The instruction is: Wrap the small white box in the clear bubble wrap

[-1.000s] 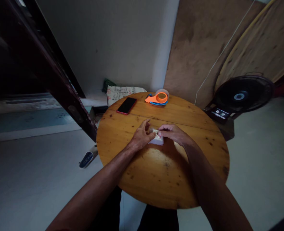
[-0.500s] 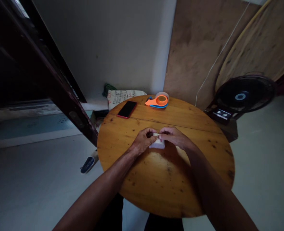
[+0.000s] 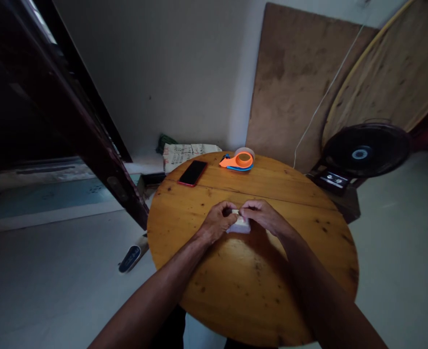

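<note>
A small whitish box with pinkish marks on its top rests on the round wooden table. My left hand grips the box from its left side, thumb on the top and fingers curled behind. From the right, my right hand reaches over the far part of the box, its thumb and forefinger pinched close together at the top. What sits between those fingertips is too small to make out. The hands partly hide the far side of the box.
A phone with a red edge lies at the table's far left. Beside it is an orange and blue tape dispenser. Behind the table lies a printed sack. A black fan stands right, a dark door frame left.
The whole view has tilted slightly upward, so the table and hands appear lower. Both hands stay at the box, with little visible shift of the fingers.
</note>
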The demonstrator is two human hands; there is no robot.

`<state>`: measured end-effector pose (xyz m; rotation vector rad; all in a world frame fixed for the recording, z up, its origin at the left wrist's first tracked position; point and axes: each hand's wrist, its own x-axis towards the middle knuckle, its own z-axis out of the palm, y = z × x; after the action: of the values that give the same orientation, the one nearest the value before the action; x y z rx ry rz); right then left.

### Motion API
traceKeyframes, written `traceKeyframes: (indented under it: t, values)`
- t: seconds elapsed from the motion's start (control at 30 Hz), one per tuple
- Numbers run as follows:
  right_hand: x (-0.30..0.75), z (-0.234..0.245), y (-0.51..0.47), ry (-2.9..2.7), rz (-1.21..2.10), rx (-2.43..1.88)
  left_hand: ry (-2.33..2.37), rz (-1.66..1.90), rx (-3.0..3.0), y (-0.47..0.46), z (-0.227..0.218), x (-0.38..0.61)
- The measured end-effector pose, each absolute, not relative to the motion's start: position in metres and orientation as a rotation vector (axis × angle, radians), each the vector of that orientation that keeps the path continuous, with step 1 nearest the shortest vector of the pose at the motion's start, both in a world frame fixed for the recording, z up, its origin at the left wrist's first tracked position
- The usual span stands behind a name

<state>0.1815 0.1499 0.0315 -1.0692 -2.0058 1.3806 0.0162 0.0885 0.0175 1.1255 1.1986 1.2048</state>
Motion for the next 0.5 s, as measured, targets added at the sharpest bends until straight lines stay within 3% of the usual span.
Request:
traceKeyframes:
  t: [0.5]
  values:
    - [0.1852, 0.0362, 0.1491, -1.924, 1.465, -1.078, 1.135, 1.219, 1.095, 0.0868, 0.0166, 0.0134]
